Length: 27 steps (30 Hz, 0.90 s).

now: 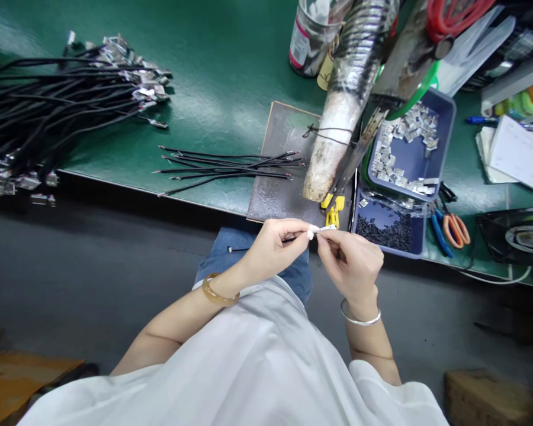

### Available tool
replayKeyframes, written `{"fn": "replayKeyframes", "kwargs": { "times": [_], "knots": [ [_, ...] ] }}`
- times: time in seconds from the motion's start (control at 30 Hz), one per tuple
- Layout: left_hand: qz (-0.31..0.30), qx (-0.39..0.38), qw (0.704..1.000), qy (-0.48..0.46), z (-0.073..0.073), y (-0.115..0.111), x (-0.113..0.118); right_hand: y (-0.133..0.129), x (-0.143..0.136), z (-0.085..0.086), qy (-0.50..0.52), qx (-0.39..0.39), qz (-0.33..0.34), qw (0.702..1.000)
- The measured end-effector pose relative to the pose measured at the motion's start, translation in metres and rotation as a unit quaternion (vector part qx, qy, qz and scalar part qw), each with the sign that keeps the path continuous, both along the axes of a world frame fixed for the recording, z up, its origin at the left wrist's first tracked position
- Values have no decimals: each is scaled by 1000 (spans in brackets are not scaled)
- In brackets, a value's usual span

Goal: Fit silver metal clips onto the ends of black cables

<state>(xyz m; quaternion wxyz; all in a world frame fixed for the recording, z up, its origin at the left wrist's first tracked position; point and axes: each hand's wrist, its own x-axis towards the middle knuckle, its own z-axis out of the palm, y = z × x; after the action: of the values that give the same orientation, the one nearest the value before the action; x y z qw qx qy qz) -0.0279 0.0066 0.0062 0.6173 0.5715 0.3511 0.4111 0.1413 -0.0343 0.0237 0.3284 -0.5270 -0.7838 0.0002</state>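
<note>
My left hand (281, 245) is closed in a pinch on a black cable (237, 249). One end of the cable, with a small connector on it, sticks out behind the hand over my lap. White wrapping covers the tips of my left finger and thumb. Close against it, my right hand (350, 257) pinches at the cable's other end, where a small silvery connector shell (329, 227) shows above the fingertips. The fingers hide how shell and cable meet. Just beyond both hands is a yellow fixture (333, 214) at the table edge.
Loose black cables (222, 165) lie across a grey board (278, 195). A large bundle of cables (71, 100) is at left. A fume duct (333, 130) hangs ahead. At right are a bin (448, 127) of metal shells, a bin (420, 245) of black parts, and pliers (442, 234).
</note>
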Motion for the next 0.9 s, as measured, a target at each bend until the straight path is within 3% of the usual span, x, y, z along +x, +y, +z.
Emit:
{"fn": "replayKeyframes", "kwargs": {
  "times": [0.13, 0.2, 0.27, 0.33, 0.4, 0.5, 0.6, 0.9],
  "knots": [
    [12, 55, 998, 12, 2, -2, 0, 0, 4, 1, 231, -144, -39, 961],
    [37, 70, 997, 12, 2, -1, 0, 0, 8, 1, 316, -117, -64, 939],
    [57, 71, 996, 17, 1, 1, 0, -1, 11, 0, 361, -26, -87, 928],
    [68, 72, 995, 28, 0, 2, 1, -2, 11, -2, 357, 61, -100, 927],
    [74, 90, 992, 44, 0, 4, 3, -3, 9, -4, 303, 96, -111, 942],
    [87, 127, 985, 71, 2, 7, 5, -3, 4, -7, 176, 66, -97, 977],
    [103, 152, 978, 102, 4, 10, 7, 1, 0, -10, 103, 58, -56, 991],
    [158, 221, 952, 140, 0, 12, 18, 15, 0, -16, 142, 56, -46, 987]
  ]
}}
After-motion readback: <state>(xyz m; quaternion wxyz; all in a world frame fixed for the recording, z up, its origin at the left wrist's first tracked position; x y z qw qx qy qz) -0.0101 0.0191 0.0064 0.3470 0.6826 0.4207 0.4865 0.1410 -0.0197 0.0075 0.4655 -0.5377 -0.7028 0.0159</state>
